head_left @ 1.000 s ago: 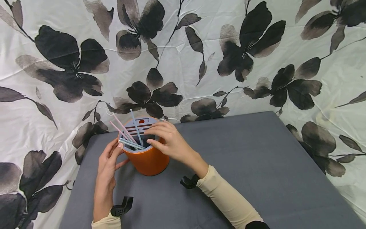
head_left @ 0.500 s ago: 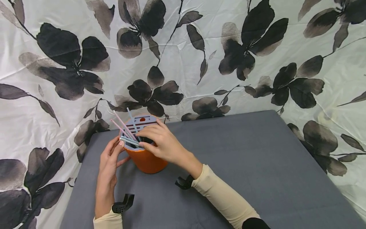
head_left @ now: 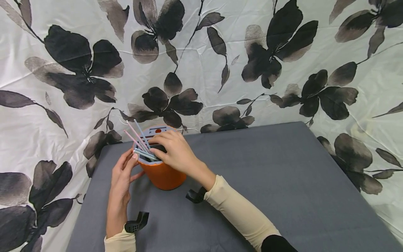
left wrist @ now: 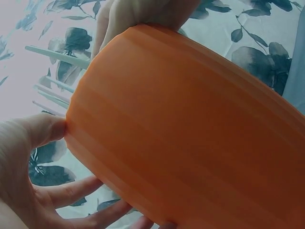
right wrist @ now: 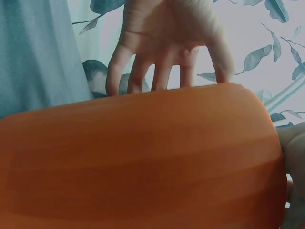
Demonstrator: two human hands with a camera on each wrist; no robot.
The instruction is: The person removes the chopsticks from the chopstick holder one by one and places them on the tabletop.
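Observation:
An orange pot-shaped desk organizer (head_left: 165, 176) with a lavender slotted top (head_left: 154, 131) stands on the grey table. Pink straws (head_left: 134, 130), a blue straw (head_left: 140, 128) and teal straws (head_left: 145, 154) lean out of its front opening toward the left. My left hand (head_left: 121, 175) holds the organizer's left side, thumb at the rim and fingers along the outer wall (left wrist: 157, 119). Over the opening is my right hand (head_left: 176, 148), thumb and forefinger spread apart beside the straws. Its other fingertips are hidden. In the right wrist view, the orange wall (right wrist: 143, 157) covers most of the scene.
The grey table (head_left: 267, 182) extends to the right and in front of the organizer. A white cloth with dark flowers (head_left: 220, 63) hangs behind the table. Both wrists wear black straps, the left one (head_left: 136, 222) close to the table surface.
My right hand has moved left and further over the opening. The blue straw has tipped left, close to the pink straws. My left hand keeps its hold on the organizer.

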